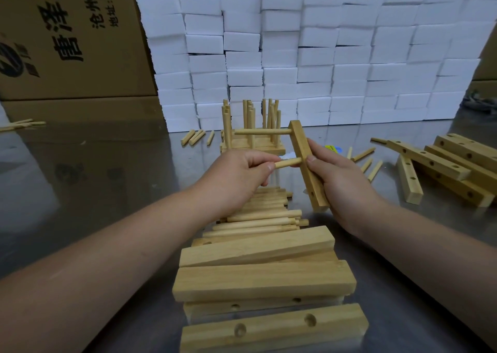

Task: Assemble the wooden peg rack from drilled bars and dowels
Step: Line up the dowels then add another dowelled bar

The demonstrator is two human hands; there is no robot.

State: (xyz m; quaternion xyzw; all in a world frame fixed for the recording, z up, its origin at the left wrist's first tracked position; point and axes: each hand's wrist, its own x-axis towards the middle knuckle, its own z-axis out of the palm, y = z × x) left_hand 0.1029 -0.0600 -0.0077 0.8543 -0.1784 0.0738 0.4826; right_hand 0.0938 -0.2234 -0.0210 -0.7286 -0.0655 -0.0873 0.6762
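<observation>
Nearest on the grey metal table [94, 170] lies a stack of pale drilled wooden bars [266, 280], and behind it a heap of round wooden dowels [265, 218]. Above the heap, the right hand [344, 183] grips a drilled bar [300, 141] held nearly upright, thumb on its front. The left hand [236, 175] pinches a short dowel [289, 162] whose tip meets the bar's middle hole. An upper dowel [262, 131] already sticks out sideways. Beyond stand finished peg racks [252, 143] and a wall of white foam blocks [336, 57].

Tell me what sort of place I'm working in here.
Probably a small workshop or warehouse assembly bench: printed cardboard cartons behind, a wall of white foam blocks, and piles of drilled bars and dowels on a metal table.
</observation>
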